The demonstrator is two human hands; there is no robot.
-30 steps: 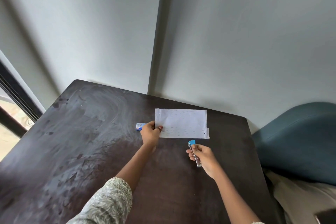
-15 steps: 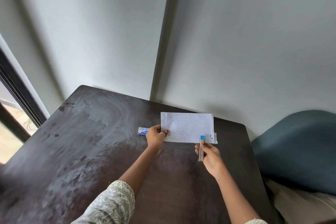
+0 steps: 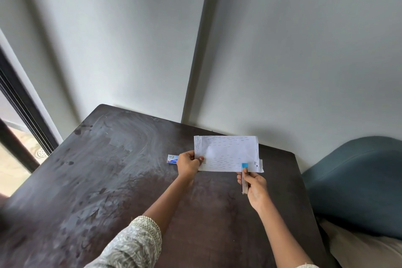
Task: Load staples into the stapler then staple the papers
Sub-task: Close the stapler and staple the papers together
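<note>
White papers [image 3: 227, 153] covered with rows of staple marks are held up above the dark table [image 3: 104, 176]. My left hand [image 3: 188, 164] pinches their lower left corner. My right hand [image 3: 253, 185] grips a slim metal stapler [image 3: 244, 177] with a blue tip, and that tip overlaps the papers' lower edge near the right corner. A small blue and white staple box [image 3: 172, 158] lies on the table just left of my left hand, partly hidden by it.
The table stands against a grey wall. A blue upholstered chair [image 3: 356, 183] sits close to its right edge. A dark window frame [image 3: 19, 111] runs along the left.
My right hand has carried the stapler up and forward from the table to the papers' lower right edge. The left hand kept its hold on the papers.
</note>
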